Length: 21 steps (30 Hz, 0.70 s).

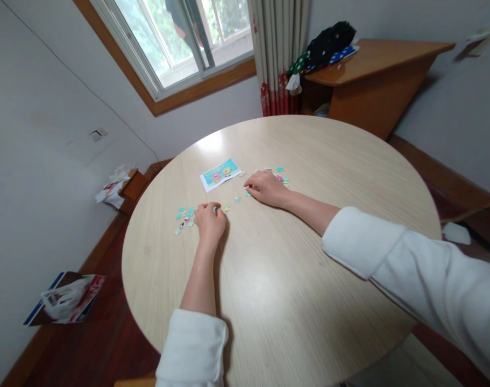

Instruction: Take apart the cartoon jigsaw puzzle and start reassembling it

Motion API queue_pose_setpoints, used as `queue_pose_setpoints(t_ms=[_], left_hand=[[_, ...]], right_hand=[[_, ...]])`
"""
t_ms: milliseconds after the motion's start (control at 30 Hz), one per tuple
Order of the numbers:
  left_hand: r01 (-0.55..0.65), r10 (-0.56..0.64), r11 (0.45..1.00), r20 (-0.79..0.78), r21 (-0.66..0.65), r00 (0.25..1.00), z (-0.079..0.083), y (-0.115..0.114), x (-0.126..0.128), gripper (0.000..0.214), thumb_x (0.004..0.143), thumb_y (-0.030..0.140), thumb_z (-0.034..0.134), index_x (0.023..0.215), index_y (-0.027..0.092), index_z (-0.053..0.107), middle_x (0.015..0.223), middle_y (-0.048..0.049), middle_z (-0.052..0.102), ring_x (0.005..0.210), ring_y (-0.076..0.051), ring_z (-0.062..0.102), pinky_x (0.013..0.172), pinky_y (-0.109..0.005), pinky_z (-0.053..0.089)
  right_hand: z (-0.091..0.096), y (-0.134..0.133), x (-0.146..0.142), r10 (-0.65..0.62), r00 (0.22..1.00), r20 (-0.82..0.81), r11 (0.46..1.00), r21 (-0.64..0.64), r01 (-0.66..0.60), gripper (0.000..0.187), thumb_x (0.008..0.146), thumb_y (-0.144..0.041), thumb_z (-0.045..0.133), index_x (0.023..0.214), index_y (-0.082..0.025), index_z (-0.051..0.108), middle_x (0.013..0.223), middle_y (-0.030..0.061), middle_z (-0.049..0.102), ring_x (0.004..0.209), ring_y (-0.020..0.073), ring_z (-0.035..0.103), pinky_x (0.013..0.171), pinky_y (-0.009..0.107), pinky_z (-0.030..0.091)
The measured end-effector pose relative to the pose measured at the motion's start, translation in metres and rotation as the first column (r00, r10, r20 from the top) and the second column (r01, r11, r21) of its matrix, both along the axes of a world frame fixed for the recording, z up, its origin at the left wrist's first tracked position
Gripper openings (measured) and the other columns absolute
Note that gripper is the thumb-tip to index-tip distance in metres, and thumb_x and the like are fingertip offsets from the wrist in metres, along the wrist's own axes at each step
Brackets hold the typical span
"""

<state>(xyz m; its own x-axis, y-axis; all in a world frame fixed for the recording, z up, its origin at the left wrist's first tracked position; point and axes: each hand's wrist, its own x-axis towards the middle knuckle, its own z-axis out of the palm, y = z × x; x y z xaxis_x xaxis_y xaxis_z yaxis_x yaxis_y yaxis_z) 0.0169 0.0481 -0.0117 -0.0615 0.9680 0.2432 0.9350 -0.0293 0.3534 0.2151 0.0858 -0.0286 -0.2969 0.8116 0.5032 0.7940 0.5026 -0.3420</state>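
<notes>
1. Left hand (210,220) pinches a teal piece (215,208) beside scattered puzzle pieces (187,220).
2. Right hand (265,187) curls, contents unclear, partly hiding other pieces (279,169).
3. Picture card (220,173) lies beyond, on the round table (277,301); curtain (281,48) and desk (369,86) stand behind.

Table (277,301) with puzzle pieces (237,200), picture card (220,174)

A: Where's the cam looking from?
B: One head-worn view. It's facing forward and angling down over the table (264,301).
A: Range?
B: Sleeves (369,247) are showing nearest, left hand (210,221) and right hand (268,188) farther in. Window (168,48) and desk (366,102) are sitting well beyond.
A: Coverage?
B: Framing wide, it's catching most of the table plus floor (109,306) at left. Window edges are leaning.
</notes>
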Motion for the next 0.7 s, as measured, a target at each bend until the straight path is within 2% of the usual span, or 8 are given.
queue_pose_setpoints(t_ms=[267, 467, 567, 700], left_hand=[[0.001, -0.001, 1.000, -0.014, 0.007, 1.000, -0.0015, 0.0018, -0.0010, 0.027, 0.080, 0.018, 0.048, 0.097, 0.022, 0.069, 0.108, -0.0119, 0.060, 0.111, -0.029, 0.052, 0.096, -0.043, 0.039], [0.025, -0.025, 0.999, 0.012, 0.041, 1.000, -0.0010, 0.0018, -0.0019, 0.028, 0.082, 0.019, 0.046, 0.098, 0.018, 0.069, 0.108, -0.0121, 0.061, 0.110, -0.027, 0.052, 0.097, -0.041, 0.039], [0.100, -0.103, 0.992, 0.038, 0.075, 0.994, 0.0009, 0.0012, -0.0005, 0.027, 0.082, 0.018, 0.046, 0.098, 0.018, 0.068, 0.107, -0.0101, 0.063, 0.107, -0.024, 0.055, 0.096, -0.038, 0.040], [0.305, -0.305, 0.950, -0.003, 0.066, 0.952, 0.0021, -0.0024, 0.0046, 0.029, 0.086, 0.021, 0.044, 0.105, 0.020, 0.066, 0.120, -0.0082, 0.062, 0.115, -0.021, 0.052, 0.101, -0.039, 0.036]], right_hand=[[0.0093, -0.0057, 0.0004, -0.008, 0.992, 0.125, 0.999, -0.031, 0.012, 0.022, 0.078, -0.009, 0.045, 0.073, -0.015, 0.066, 0.079, 0.0093, 0.067, 0.079, 0.0211, 0.054, 0.076, 0.033, 0.029], [0.0071, -0.0052, 0.0006, 0.063, 0.987, 0.149, 0.997, -0.061, -0.055, 0.024, 0.075, -0.008, 0.045, 0.072, -0.015, 0.067, 0.080, 0.0086, 0.069, 0.083, 0.0210, 0.055, 0.080, 0.034, 0.027], [0.0047, -0.0059, -0.0002, 0.127, 0.985, 0.112, 0.991, -0.063, -0.121, 0.026, 0.074, -0.008, 0.045, 0.080, -0.015, 0.070, 0.091, 0.0087, 0.071, 0.091, 0.0220, 0.056, 0.084, 0.036, 0.026], [0.0039, -0.0091, -0.0026, 0.268, 0.959, 0.093, 0.961, -0.089, -0.260, 0.035, 0.074, -0.008, 0.044, 0.094, -0.019, 0.070, 0.108, 0.0067, 0.070, 0.107, 0.0233, 0.054, 0.089, 0.038, 0.023]])
